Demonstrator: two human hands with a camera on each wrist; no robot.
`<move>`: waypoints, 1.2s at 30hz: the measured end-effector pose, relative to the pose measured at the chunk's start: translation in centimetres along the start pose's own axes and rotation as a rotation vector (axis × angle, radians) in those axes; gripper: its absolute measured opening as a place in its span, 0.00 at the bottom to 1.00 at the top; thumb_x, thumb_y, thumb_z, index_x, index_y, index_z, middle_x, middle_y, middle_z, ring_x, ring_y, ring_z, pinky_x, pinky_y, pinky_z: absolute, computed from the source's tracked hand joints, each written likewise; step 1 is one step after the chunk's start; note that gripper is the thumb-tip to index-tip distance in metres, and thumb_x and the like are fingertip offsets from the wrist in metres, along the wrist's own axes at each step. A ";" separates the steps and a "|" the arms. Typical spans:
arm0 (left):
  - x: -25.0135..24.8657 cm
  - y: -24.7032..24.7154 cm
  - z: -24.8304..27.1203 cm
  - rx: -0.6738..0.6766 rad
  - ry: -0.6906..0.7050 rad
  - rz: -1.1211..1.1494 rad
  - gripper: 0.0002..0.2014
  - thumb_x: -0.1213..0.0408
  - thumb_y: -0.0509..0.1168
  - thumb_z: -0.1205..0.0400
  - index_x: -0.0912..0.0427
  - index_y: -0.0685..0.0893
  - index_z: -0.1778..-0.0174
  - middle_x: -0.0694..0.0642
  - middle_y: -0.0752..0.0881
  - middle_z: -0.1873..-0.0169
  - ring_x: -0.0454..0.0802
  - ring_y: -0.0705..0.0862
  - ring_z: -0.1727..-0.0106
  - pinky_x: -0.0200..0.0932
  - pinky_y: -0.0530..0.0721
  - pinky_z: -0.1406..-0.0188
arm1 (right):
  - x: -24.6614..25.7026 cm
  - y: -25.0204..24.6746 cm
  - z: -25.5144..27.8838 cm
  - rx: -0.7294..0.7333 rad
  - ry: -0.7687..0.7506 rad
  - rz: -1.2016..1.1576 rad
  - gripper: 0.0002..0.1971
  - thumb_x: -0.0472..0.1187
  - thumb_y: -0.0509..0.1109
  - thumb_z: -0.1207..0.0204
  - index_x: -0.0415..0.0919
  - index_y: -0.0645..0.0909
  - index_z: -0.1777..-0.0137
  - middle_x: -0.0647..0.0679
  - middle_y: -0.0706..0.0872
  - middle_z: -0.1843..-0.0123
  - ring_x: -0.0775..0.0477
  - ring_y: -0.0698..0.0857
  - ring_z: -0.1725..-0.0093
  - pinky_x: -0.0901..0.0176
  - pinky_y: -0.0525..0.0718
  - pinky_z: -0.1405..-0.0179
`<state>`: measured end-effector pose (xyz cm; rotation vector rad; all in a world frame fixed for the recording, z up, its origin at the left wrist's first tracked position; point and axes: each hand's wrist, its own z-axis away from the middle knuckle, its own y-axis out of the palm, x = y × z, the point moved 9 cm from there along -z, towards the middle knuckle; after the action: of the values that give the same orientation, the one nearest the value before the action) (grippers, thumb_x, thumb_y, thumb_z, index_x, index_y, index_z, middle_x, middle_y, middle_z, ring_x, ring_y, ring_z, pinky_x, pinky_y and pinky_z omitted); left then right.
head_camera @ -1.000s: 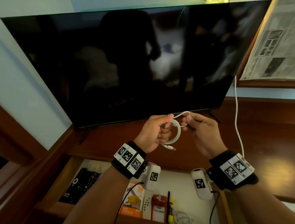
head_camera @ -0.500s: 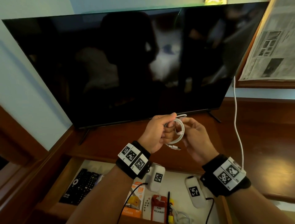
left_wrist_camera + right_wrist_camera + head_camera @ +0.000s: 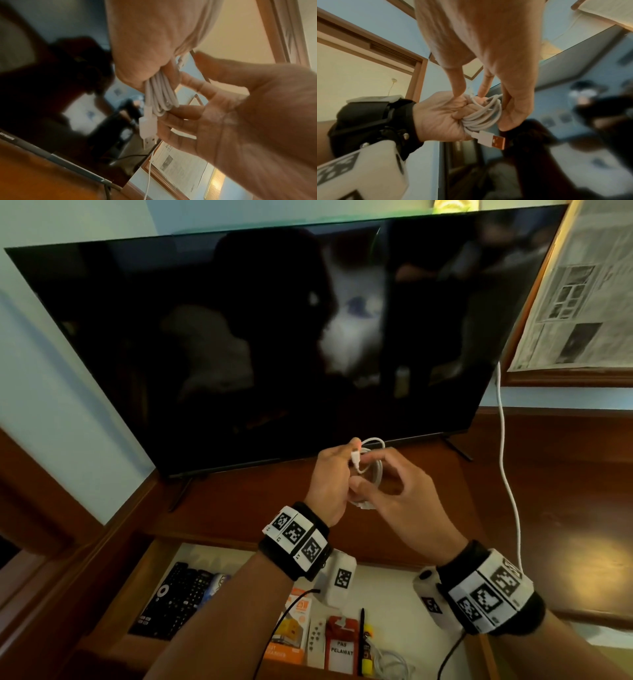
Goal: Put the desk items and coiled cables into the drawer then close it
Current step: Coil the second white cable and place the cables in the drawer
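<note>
I have my left hand (image 3: 329, 474) raised over the desk (image 3: 534, 474), just in front of the dark television (image 3: 239, 337), with its fingers curled tight round a white cable coil (image 3: 371, 467). On the right wrist view the loops (image 3: 484, 115) bunch out of that fist and the USB plug (image 3: 491, 139) sticks out at about 4 o'clock from it. My right hand (image 3: 404, 501) sits at 3 o'clock of the left, touching the coil: its thumb and fingertips rest against the loops, the fingers only loosely bent and spread apart, not clenched. The left wrist view shows those right fingers (image 3: 188, 111) meeting the lower end of the bundle (image 3: 161, 97). Below my wrists, at 6 o'clock, the drawer (image 3: 154, 563) stands open. Inside it I see a black remote (image 3: 178, 597) at the left, an orange box (image 3: 291, 635), a small white remote (image 3: 315, 642), a red card (image 3: 340, 645), a black pen (image 3: 361, 638) and another white cable (image 3: 390, 662) near the front. A separate white cord (image 3: 503, 446) hangs down at 2 o'clock, beside a framed newspaper (image 3: 575, 289).
</note>
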<state>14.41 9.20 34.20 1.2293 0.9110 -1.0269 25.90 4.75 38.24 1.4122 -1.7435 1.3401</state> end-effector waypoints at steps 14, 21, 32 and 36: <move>1.3 1.0 -0.6 0.065 -0.005 -0.173 0.19 0.62 0.55 0.05 0.59 0.80 0.61 0.51 0.76 0.80 0.42 0.72 0.85 0.32 0.70 0.86 | -3.0 -0.1 -0.6 -0.054 0.057 0.356 0.02 0.47 0.68 0.14 0.57 0.79 0.47 0.48 0.88 0.40 0.50 0.86 0.46 0.43 0.88 0.43; 3.1 0.0 -1.7 0.103 0.018 -0.395 0.18 0.59 0.57 0.09 0.60 0.78 0.64 0.53 0.71 0.77 0.49 0.67 0.79 0.39 0.64 0.81 | 0.0 0.2 -0.2 -0.127 -0.142 0.158 0.03 0.36 0.68 0.15 0.45 0.78 0.47 0.57 0.85 0.49 0.60 0.83 0.49 0.62 0.83 0.51; 3.6 -2.3 -0.6 0.296 -0.198 -0.040 0.21 0.59 0.58 0.07 0.56 0.72 0.70 0.47 0.63 0.79 0.40 0.59 0.83 0.34 0.53 0.86 | -4.2 -3.3 -2.2 -0.112 -0.033 -0.082 0.15 0.27 0.68 0.16 0.42 0.89 0.38 0.49 0.93 0.46 0.51 0.93 0.51 0.56 0.92 0.45; 2.4 -0.7 0.7 0.434 -0.167 -0.072 0.21 0.58 0.57 0.07 0.56 0.71 0.69 0.46 0.62 0.79 0.40 0.59 0.82 0.35 0.53 0.85 | -3.8 -2.2 -2.5 -0.109 -0.194 0.222 0.12 0.28 0.73 0.20 0.40 0.91 0.41 0.49 0.89 0.51 0.56 0.88 0.55 0.63 0.88 0.52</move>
<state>14.45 8.22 31.82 1.4468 0.6224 -1.4134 28.72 8.67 36.72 1.3573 -2.1201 1.2287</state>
